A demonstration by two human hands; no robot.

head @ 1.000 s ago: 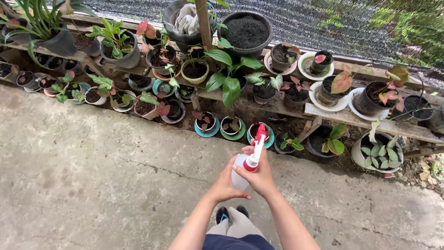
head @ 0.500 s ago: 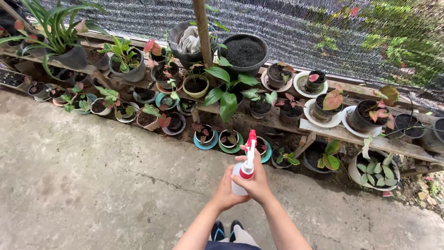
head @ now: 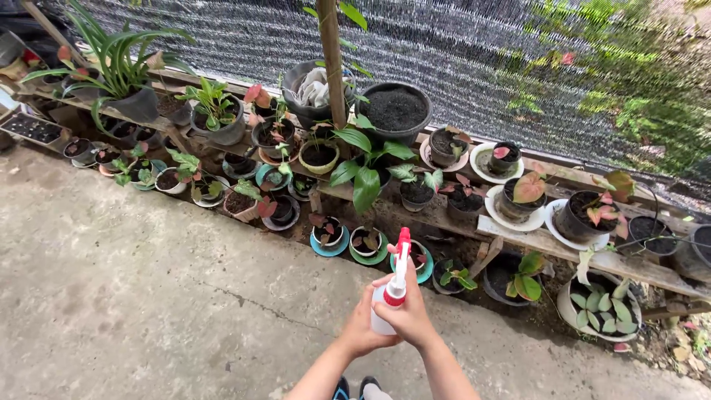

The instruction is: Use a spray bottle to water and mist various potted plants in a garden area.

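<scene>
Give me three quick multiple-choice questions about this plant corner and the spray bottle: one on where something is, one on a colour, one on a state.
1. Where is the spray bottle?
A. On the concrete floor
B. Held in both hands
C. On the wooden shelf

2. What colour is the bottle's nozzle tip?
A. Red
B. Blue
C. Yellow

3. What fills the large black pot beside the wooden post?
A. A tall plant
B. Water
C. Only dark soil

Answers: 1 B, the left hand and right hand wrap around it; 2 A, the tip shows red above the white trigger; 3 C, no leaves rise from it.
</scene>
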